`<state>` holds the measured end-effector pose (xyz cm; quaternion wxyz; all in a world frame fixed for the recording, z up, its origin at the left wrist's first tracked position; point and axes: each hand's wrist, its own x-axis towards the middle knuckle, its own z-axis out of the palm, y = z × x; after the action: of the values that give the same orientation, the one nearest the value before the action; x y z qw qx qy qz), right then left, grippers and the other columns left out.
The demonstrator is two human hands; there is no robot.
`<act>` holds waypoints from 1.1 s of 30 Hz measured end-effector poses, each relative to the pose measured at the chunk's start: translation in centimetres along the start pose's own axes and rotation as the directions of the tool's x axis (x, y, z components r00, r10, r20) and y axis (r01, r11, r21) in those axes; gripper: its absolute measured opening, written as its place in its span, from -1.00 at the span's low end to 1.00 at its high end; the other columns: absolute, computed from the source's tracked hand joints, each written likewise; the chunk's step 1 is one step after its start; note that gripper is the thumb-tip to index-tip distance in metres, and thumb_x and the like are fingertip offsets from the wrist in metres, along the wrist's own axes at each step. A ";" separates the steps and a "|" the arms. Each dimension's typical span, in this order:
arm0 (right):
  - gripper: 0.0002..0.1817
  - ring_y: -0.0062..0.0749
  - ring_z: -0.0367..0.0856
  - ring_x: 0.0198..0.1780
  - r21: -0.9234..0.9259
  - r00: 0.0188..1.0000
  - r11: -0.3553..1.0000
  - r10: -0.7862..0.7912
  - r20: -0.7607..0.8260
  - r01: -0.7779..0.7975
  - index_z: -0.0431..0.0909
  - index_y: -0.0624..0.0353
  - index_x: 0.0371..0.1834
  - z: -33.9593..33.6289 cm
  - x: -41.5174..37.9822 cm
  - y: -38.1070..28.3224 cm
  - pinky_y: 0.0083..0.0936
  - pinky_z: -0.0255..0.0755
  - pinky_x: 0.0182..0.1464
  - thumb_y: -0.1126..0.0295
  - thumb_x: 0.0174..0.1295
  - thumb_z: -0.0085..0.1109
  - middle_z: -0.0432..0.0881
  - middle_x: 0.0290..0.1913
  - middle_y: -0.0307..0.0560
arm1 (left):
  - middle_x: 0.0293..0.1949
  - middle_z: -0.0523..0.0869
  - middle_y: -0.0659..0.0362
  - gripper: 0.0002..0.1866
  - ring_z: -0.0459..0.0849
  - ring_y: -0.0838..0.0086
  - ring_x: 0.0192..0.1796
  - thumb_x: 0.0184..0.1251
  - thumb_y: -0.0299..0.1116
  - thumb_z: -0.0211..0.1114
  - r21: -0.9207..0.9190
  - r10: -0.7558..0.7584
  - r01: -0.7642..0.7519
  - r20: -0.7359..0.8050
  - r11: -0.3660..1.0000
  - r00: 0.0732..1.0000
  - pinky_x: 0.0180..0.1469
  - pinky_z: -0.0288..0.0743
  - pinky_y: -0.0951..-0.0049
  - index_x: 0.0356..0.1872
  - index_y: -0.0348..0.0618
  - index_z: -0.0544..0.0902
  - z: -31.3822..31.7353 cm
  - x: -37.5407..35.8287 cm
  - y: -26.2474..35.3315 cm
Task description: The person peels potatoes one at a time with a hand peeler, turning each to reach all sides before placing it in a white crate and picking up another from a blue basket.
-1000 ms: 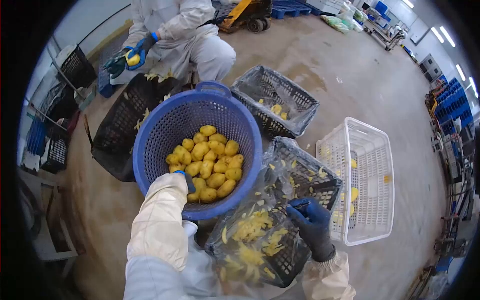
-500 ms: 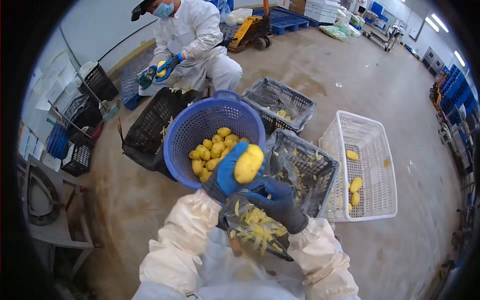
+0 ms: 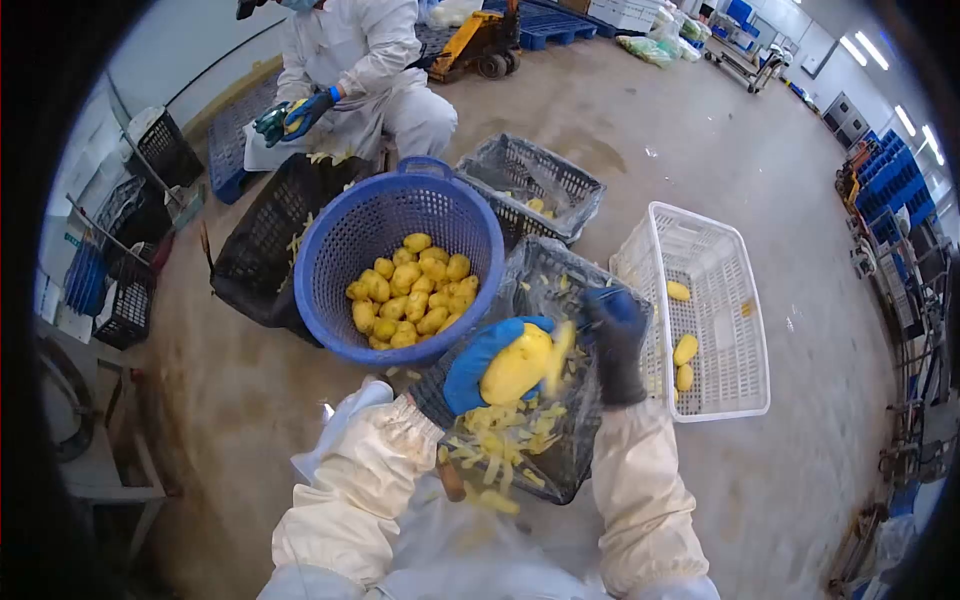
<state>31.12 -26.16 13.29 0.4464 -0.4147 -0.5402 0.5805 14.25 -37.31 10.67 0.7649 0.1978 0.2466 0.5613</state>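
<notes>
My left hand [image 3: 475,372], in a blue glove, is wrapped round a yellow potato [image 3: 516,366] above a black crate with a plastic liner [image 3: 578,452]. A pale strip of peel [image 3: 560,358], smeared by motion, is at the potato's right side. My right hand [image 3: 618,325], gloved in blue and black, is raised to the right, apart from the potato. Blur hides its fingers and anything in them. Potato peelings [image 3: 505,435] lie in the crate below both hands. Beyond my left hand stands a blue basket [image 3: 320,262] with several yellow potatoes [image 3: 415,290].
A white crate [image 3: 745,330] on the right holds several potatoes. Another lined black crate [image 3: 580,190] and a black container [image 3: 255,240] stand farther off. At the back left a co-worker [image 3: 350,60] holds a potato. A yellow pallet truck [image 3: 470,45] is behind.
My right hand has moved away from the potato to the right and up. The left hand still grips it, now lower over the peelings. The view has shifted slightly.
</notes>
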 end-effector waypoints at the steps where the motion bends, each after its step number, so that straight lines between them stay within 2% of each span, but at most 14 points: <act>1: -0.85 -0.66 0.46 -0.55 -0.047 0.993 0.997 -0.072 -0.093 0.067 0.58 0.21 -0.39 -1.9 1.5 1.4 -0.66 0.31 -0.49 0.36 0.24 0.25 0.59 -0.52 -0.22 | -0.03 0.65 0.03 -0.45 0.69 0.27 -0.10 0.44 0.05 0.04 0.000 -0.002 0.002 -0.004 1.000 1.000 -0.15 0.65 0.22 0.22 -0.16 0.43 -0.9 0.2 0.0; 5: -0.85 -0.61 0.56 -0.39 -0.042 0.960 0.998 0.047 0.274 -0.037 0.62 0.25 -0.24 1.2 -3.6 -1.0 -0.60 0.44 -0.31 0.42 0.20 0.30 0.63 -0.46 -0.23 | 0.01 0.60 0.03 -0.50 0.63 0.32 0.01 0.51 -0.05 -0.04 -0.264 0.042 0.006 0.174 0.965 0.984 0.03 0.60 0.33 0.24 -0.24 0.40 -1.3 0.4 1.1; 7: -0.80 -0.60 0.56 -0.47 -0.273 0.797 0.827 -0.300 0.524 0.491 0.63 0.23 -0.24 4.0 -6.5 -2.8 -0.66 0.41 -0.40 0.30 0.23 0.25 0.64 -0.45 -0.19 | 0.04 0.60 0.04 -0.58 0.60 0.34 0.07 0.55 -0.18 -0.08 0.459 0.335 -0.289 -0.019 0.840 0.942 0.11 0.55 0.37 0.23 -0.27 0.40 0.4 -0.5 1.5; 10: -0.80 -0.50 0.57 -0.38 0.040 0.984 0.991 0.120 0.135 -0.127 0.60 0.22 -0.34 0.4 -1.9 -1.2 -0.53 0.45 -0.27 0.30 0.28 0.16 0.62 -0.43 -0.17 | 0.02 0.61 0.05 -0.56 0.64 0.37 -0.01 0.52 -0.17 -0.04 -0.036 0.084 -0.085 -0.005 0.996 0.996 -0.01 0.60 0.37 0.22 -0.30 0.40 0.8 -0.4 0.4; 15: -0.87 -0.53 0.55 -0.38 0.359 0.983 0.920 0.107 0.149 -0.154 0.57 0.21 -0.29 1.6 -3.7 -2.9 -0.54 0.46 -0.29 0.37 0.27 0.20 0.61 -0.43 -0.19 | -0.10 0.63 0.09 -0.49 0.67 0.39 -0.12 0.48 -0.08 0.03 -0.073 0.174 -0.169 0.062 0.983 0.983 -0.13 0.63 0.36 0.23 -0.30 0.39 0.6 0.1 1.5; 16: -0.86 -0.54 0.53 -0.38 0.018 0.940 0.991 0.123 0.317 -0.136 0.58 0.24 -0.29 2.1 -5.0 -2.2 -0.52 0.46 -0.26 0.39 0.24 0.25 0.62 -0.38 -0.18 | -0.09 0.64 0.09 -0.50 0.67 0.37 -0.12 0.47 -0.07 0.05 0.622 0.475 -0.387 0.027 0.681 0.880 -0.11 0.62 0.38 0.20 -0.29 0.42 0.2 0.2 0.6; 17: -0.86 -0.55 0.53 -0.43 -0.162 0.878 0.964 -0.113 0.466 0.210 0.61 0.25 -0.29 3.5 -6.6 -2.4 -0.56 0.46 -0.27 0.39 0.25 0.24 0.63 -0.39 -0.20 | -0.09 0.64 0.09 -0.50 0.67 0.37 -0.12 0.47 -0.07 0.05 0.624 0.478 -0.384 0.020 0.681 0.878 -0.11 0.62 0.38 0.20 -0.29 0.42 0.5 0.1 0.7; 20: -0.85 -0.61 0.51 -0.47 -0.051 0.921 0.988 -0.118 0.372 0.147 0.57 0.21 -0.27 1.3 -2.8 1.4 -0.65 0.41 -0.34 0.34 0.27 0.22 0.59 -0.45 -0.28 | -0.08 0.65 0.09 -0.49 0.67 0.33 -0.11 0.43 -0.05 0.12 -0.284 -0.035 0.005 -0.103 0.959 0.994 -0.11 0.62 0.37 0.19 -0.24 0.45 -1.3 0.7 0.5; 22: -0.86 -0.62 0.46 -0.50 0.035 0.992 0.993 -0.111 -0.059 0.113 0.53 0.17 -0.33 -1.1 0.6 0.3 -0.63 0.39 -0.38 0.34 0.30 0.19 0.51 -0.51 -0.34 | -0.09 0.67 0.09 -0.48 0.68 0.33 -0.15 0.41 -0.02 0.13 -0.198 -0.021 0.036 0.079 0.980 0.997 -0.17 0.63 0.35 0.18 -0.23 0.46 -0.5 0.1 0.3; 23: -0.83 -0.63 0.42 -0.50 0.378 0.996 0.924 0.023 0.083 -0.053 0.49 0.14 -0.36 -1.2 0.0 -0.9 -0.62 0.37 -0.41 0.31 0.30 0.18 0.45 -0.54 -0.36 | -0.09 0.67 0.08 -0.48 0.69 0.33 -0.17 0.41 -0.02 0.13 -0.188 -0.010 0.039 0.153 0.981 0.988 -0.19 0.63 0.34 0.17 -0.23 0.47 -0.4 0.2 0.6; 27: -0.81 -0.58 0.51 -0.42 0.155 0.982 0.981 0.093 0.167 -0.119 0.52 0.16 -0.29 2.4 -4.4 -1.7 -0.60 0.43 -0.30 0.28 0.26 0.23 0.55 -0.46 -0.25 | -0.10 0.67 0.08 -0.49 0.67 0.34 -0.13 0.43 -0.03 0.09 -0.362 0.052 -0.006 0.117 0.932 0.992 -0.10 0.61 0.34 0.18 -0.24 0.46 -2.3 0.9 0.4; 29: -0.84 -0.55 0.59 -0.34 -0.389 0.831 0.830 -0.150 0.535 0.400 0.54 0.17 -0.29 3.2 -5.5 -1.5 -0.56 0.49 -0.23 0.32 0.26 0.21 0.61 -0.42 -0.19 | -0.07 0.65 0.09 -0.52 0.65 0.39 -0.06 0.48 -0.09 0.03 0.156 0.245 -0.228 -0.104 0.961 0.964 0.01 0.56 0.36 0.20 -0.24 0.45 -3.4 1.1 -0.7; 30: -0.88 -0.55 0.62 -0.29 -0.237 0.909 0.931 -0.175 0.378 0.278 0.59 0.22 -0.27 2.4 -3.8 0.7 -0.56 0.50 -0.17 0.40 0.26 0.20 0.65 -0.37 -0.18 | -0.03 0.63 0.10 -0.59 0.63 0.43 -0.01 0.50 -0.19 -0.02 0.790 0.597 -0.481 0.188 0.379 0.780 0.08 0.52 0.39 0.19 -0.25 0.45 -2.4 0.3 -1.1; 33: -0.85 -0.59 0.60 -0.26 0.223 0.999 0.975 -0.017 0.044 0.007 0.62 0.28 -0.18 -1.3 0.4 0.5 -0.60 0.47 -0.13 0.46 0.24 0.22 0.67 -0.33 -0.20 | 0.02 0.61 0.09 -0.64 0.60 0.42 0.01 0.51 -0.28 -0.04 0.409 0.291 -0.234 -0.083 0.882 0.953 0.11 0.49 0.41 0.16 -0.27 0.48 -2.3 0.2 -0.7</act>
<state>32.21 -25.49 12.73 0.4814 -0.3454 -0.4842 0.6438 13.45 -37.31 8.38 0.6064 0.3388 0.3793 0.6112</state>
